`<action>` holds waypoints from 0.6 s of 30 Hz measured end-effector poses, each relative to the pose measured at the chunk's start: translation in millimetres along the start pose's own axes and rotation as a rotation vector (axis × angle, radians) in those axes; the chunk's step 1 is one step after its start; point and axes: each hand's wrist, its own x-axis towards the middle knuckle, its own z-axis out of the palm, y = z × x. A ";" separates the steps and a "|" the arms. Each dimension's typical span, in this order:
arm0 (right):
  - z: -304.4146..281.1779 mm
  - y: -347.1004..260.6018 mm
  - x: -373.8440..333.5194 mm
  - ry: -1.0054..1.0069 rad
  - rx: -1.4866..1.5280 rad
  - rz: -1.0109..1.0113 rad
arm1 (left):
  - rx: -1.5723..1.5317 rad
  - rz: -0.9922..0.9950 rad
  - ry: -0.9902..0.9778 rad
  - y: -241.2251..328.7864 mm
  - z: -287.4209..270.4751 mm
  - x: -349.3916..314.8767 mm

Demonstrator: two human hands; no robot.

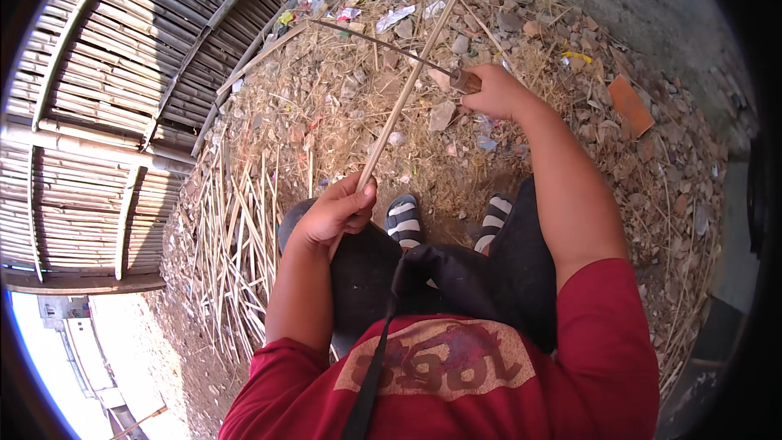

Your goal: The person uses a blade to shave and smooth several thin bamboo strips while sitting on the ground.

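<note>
My left hand is closed around the lower part of a long pale bamboo strip, which slants up and away to the right. In my right hand is the wooden handle of a knife with a long, thin, dark blade. The blade points left and crosses the strip at about its upper middle; whether its edge touches or cuts into the strip I cannot tell. The strip's lower end passes under my left hand beside my left knee.
Many split bamboo strips lie heaped at my left. A bamboo-slat wall rises beyond them. Straw, stones and plastic litter cover the ground, with an orange brick at right. A grey wall borders the far right. Striped sandals are on my feet.
</note>
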 end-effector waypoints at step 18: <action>-43.5 1.0 -21.4 0.399 -0.058 -0.369 | 1.568 0.161 0.474 97.0 1.2 -33.5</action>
